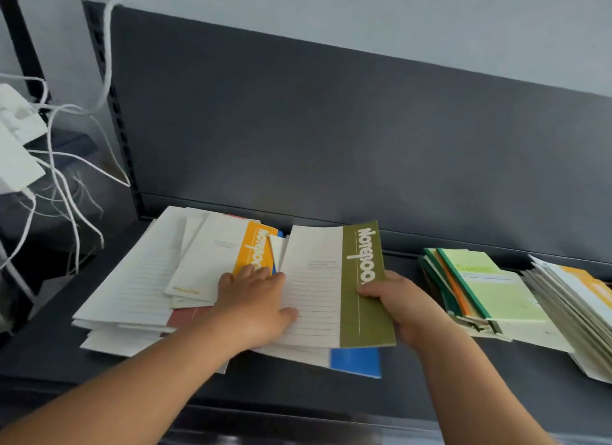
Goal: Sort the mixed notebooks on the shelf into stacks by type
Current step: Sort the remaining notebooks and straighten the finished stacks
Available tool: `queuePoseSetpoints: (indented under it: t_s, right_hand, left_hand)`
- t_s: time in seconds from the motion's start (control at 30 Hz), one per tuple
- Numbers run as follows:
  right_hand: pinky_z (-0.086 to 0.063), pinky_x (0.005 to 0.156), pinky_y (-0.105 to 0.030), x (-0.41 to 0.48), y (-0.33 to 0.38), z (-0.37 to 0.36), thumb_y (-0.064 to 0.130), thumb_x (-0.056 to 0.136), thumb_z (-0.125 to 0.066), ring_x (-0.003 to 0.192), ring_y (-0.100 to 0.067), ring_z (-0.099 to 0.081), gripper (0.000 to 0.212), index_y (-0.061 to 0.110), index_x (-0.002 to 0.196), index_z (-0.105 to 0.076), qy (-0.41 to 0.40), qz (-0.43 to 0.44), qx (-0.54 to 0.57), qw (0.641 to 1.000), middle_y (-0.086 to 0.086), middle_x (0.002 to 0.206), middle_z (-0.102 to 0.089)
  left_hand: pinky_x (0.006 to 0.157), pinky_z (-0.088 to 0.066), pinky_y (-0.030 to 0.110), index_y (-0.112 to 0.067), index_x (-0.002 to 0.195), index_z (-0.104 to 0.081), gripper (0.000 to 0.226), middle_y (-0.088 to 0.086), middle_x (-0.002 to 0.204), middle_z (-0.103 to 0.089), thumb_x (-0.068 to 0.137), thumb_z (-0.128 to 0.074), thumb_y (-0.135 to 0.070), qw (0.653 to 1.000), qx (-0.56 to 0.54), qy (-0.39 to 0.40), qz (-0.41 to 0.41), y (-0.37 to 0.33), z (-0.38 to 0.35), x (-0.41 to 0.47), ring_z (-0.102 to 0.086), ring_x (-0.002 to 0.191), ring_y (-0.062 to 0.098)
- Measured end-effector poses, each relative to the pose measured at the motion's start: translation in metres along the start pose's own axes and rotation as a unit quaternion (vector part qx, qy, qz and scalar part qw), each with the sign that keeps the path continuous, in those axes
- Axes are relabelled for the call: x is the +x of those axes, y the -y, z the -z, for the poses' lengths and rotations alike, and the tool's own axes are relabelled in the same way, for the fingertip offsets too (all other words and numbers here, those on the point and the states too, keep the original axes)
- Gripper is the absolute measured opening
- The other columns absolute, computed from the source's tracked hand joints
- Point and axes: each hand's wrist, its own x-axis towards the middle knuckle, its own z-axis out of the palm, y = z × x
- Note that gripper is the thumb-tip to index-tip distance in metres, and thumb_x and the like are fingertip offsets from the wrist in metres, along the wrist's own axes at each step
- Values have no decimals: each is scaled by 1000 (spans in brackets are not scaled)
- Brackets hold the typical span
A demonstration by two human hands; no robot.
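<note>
A loose pile of mixed notebooks (132, 279) lies on the dark shelf (430, 372). On top is an olive-and-white notebook (318, 279); my right hand (400, 305) grips its right edge, thumb on the olive band. My left hand (255, 299) lies flat on the pile beside it, fingers on an orange-and-white notebook (212, 256) and thumb on the olive notebook's white page. A blue notebook (356, 362) sticks out from under the pile at the front.
To the right lies a stack of light green notebooks (490, 289) with green and orange spines. Further right is a fanned stack of orange-topped notebooks (576, 299). White cables (66, 179) and a white box hang at the left. A dark back panel (331, 130) rises behind.
</note>
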Motion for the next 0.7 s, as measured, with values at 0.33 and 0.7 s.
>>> queuePoseSetpoints:
  t_s: [0.33,0.7]
  right_hand:
    - [-57,64,-46,2,3,-2,13,94,-61,77,-35,-72,13,5,104,-63,46,-89,122,987,-18,85,-76]
    - [-61,59,-40,-17,18,71,6,94,-55,70,-25,-75,20,11,111,-66,112,40,184,976,-10,88,-78]
  left_hand:
    - [111,-22,42,-28,145,-34,53,-9,153,-33,98,-31,-54,1000,-6,-3,30,-3,-1,0,-20,144,18]
    - [103,-40,40,-26,144,-40,68,0,144,-49,93,-28,-68,972,-206,-50,104,-26,26,-2,-48,127,24]
